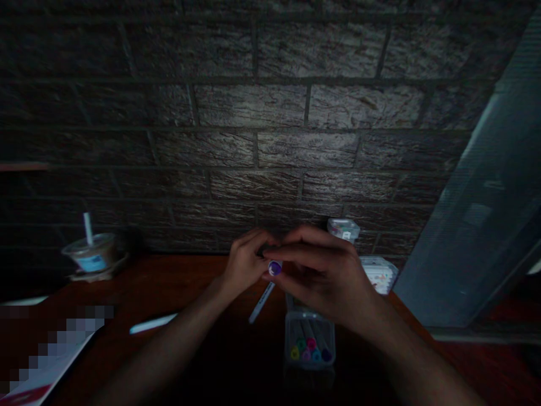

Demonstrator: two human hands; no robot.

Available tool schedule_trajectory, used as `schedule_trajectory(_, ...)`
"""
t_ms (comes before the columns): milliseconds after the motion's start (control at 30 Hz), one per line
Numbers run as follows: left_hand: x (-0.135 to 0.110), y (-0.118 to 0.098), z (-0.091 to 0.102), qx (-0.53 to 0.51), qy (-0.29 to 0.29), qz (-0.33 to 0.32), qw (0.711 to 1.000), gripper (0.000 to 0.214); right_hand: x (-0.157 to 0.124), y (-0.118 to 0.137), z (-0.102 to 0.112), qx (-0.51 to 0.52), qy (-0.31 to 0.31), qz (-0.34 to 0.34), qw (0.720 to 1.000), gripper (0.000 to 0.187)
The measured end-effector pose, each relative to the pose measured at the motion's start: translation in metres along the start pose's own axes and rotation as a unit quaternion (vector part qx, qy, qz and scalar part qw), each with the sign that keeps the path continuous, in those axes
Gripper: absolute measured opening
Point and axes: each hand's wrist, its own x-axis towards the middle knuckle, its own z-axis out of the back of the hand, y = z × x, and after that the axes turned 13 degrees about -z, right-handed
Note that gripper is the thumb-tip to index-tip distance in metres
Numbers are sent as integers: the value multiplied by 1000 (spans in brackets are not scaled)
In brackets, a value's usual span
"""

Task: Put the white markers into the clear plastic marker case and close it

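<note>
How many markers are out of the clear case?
2 for sure: a white marker slants below the left hand and right hand; a second marker lies farther left on the table. The purple cap in the fingers may be a third; others may be hidden.

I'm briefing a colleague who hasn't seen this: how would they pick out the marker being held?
On the wooden table under the brick wall, two hands meet over the middle. Pinched between the left hand and right hand is a marker, its round purple end facing the camera. Unlike the white marker lying below and those packed in the clear case, it is off the table.
</note>
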Motion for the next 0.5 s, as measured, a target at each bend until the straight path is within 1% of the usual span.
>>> schedule_trajectory(67, -5, 2, -3, 3, -18, -7, 1000, 16, 0, -1, -4, 5, 6, 4, 1000, 28)
schedule_trajectory(233, -13, 7, -8, 19, -40, 33, 998, 15, -2, -3, -10, 5, 9, 11, 1000, 31)
schedule_trajectory(333, -11, 5, -5, 21, -41, 23, 999, 18, -2, -2, -9, 3, 4, 7, 1000, 28)
schedule_trajectory(500, -3, 0, 0, 14, -44, 15, 999, 19, -3, -1, -8, -7, -4, 12, 1000, 17)
